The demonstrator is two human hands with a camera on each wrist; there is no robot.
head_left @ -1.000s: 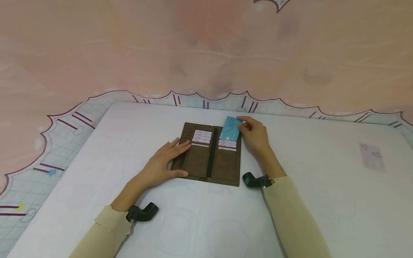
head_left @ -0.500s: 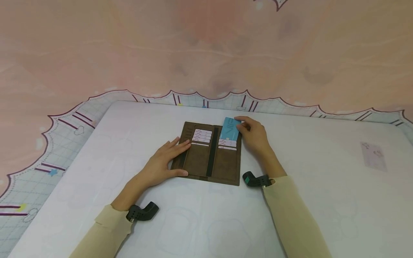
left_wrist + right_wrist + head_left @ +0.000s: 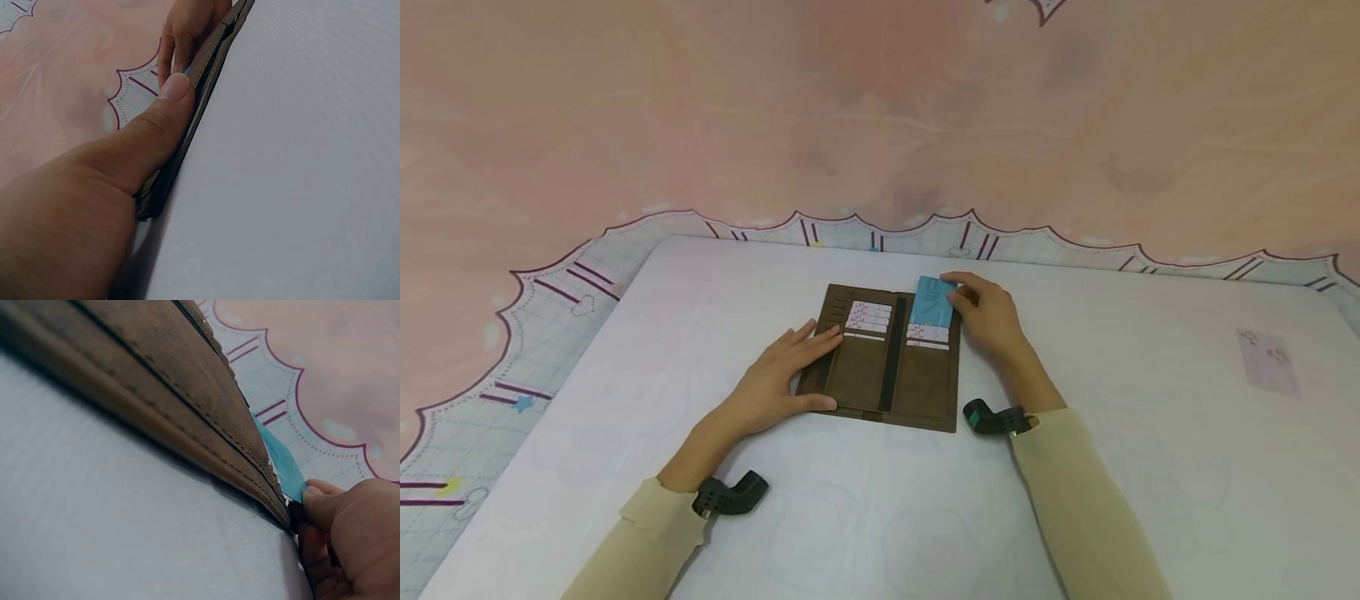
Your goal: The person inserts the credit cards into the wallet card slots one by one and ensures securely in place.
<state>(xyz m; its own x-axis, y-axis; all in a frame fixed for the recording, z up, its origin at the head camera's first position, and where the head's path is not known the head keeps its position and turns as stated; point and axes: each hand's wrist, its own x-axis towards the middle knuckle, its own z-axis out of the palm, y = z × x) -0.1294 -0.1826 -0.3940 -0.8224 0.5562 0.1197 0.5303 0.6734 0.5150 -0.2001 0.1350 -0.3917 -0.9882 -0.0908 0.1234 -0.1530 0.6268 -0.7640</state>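
Note:
A brown wallet (image 3: 857, 371) lies unfolded on the white table, with white cards in slots on both halves. My right hand (image 3: 992, 312) pinches a blue card (image 3: 932, 300) by its right edge between thumb and fingers. The card's lower end sits at the top slots of the wallet's right half; its upper part sticks out past the wallet's far edge. My left hand (image 3: 782, 375) rests with spread fingers on the wallet's left side. In the left wrist view the left thumb (image 3: 156, 125) presses on the wallet's near edge.
A pale pinkish card-like piece (image 3: 1267, 363) lies or shows on the table (image 3: 1112, 350) far to the right. Behind the table hangs or spreads a peach patterned cloth (image 3: 880, 125) with a scalloped border. Both wrists wear a black band with a camera.
The blue card has straightened, shifted slightly left and slid a little toward me, lower into the wallet. My right hand moved with it; my left hand stayed in place.

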